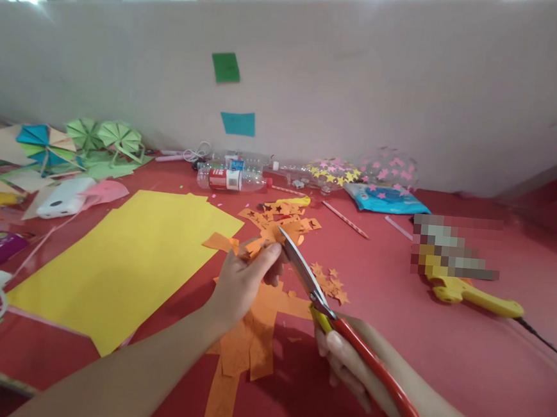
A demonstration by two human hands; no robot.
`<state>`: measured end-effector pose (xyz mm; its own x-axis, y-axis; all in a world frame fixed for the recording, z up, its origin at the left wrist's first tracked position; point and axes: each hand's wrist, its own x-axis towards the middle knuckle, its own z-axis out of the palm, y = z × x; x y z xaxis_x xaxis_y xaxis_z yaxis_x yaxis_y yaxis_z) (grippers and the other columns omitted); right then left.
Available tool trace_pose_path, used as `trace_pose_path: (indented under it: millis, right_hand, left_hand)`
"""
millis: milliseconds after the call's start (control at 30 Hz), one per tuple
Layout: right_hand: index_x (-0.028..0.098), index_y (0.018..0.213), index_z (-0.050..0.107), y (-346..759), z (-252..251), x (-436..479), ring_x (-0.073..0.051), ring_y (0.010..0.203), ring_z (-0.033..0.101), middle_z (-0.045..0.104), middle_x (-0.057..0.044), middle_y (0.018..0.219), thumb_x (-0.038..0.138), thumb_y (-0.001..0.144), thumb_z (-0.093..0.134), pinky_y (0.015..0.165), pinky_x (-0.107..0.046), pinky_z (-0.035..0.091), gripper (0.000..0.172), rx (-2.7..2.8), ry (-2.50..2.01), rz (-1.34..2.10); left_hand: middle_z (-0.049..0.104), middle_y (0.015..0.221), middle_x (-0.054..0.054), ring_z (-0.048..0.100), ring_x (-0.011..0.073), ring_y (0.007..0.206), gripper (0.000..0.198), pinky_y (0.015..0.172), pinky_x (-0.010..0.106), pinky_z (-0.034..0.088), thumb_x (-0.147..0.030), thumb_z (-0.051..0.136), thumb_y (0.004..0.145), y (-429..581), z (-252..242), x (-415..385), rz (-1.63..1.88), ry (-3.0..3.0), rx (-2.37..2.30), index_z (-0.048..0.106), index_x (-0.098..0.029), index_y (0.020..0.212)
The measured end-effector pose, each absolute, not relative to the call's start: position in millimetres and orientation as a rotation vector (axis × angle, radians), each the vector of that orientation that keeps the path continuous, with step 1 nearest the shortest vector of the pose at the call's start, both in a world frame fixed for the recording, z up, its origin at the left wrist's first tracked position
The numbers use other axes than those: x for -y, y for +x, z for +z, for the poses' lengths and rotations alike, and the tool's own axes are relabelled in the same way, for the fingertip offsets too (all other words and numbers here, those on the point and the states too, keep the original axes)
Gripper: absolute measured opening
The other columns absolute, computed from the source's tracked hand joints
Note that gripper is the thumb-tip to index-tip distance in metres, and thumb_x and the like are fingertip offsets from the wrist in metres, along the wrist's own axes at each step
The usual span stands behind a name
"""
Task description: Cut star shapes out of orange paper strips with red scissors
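Note:
Between the thumb and fingers of my left hand (pixel 241 279) is a small piece of orange paper (pixel 279 234), partly hidden by the fingers. My right hand (pixel 353 362) grips red-handled scissors (pixel 313 291), whose blade tips point up and left and reach the paper by my left fingertips. Whether the blades touch the paper, I cannot tell. Several cut orange paper stars (pixel 331 283) lie in a small heap right of the blades. Orange paper strips (pixel 243 344) are spread below my hands, and scraps with star-shaped holes (pixel 283 212) lie beyond them.
Yellow paper sheets (pixel 134 261) lie to the left. A yellow glue gun (pixel 474 296) with a cord rests at right. At the back are a plastic bottle (pixel 232 180), a blue packet (pixel 389 201) and a striped straw (pixel 345 219). Folded paper umbrellas (pixel 120 135) stand back left.

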<state>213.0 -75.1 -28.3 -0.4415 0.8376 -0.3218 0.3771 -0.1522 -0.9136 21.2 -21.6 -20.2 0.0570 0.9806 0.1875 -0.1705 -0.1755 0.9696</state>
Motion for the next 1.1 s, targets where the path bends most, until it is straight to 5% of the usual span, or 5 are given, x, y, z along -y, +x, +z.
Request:
trace_pose_path:
  millis: [1100]
  right_hand:
    - [0.023, 0.061, 0.033, 206.5, -13.7, 75.5, -0.005, 0.032, 0.030, 0.035, 0.010, 0.044, 0.068, 0.081, 0.050, 0.037, -0.020, 0.028, 0.052, 1.680, -1.478, 1.563]
  left_hand:
    - [0.059, 0.059, -0.001, 0.052, 0.0093, 0.051, 0.022, 0.050, 0.023, 0.042, -0.032, 0.059, 0.081, 12.7, -16.4, 15.0, 1.458, 1.120, -0.977, 0.061, -0.017, 0.066]
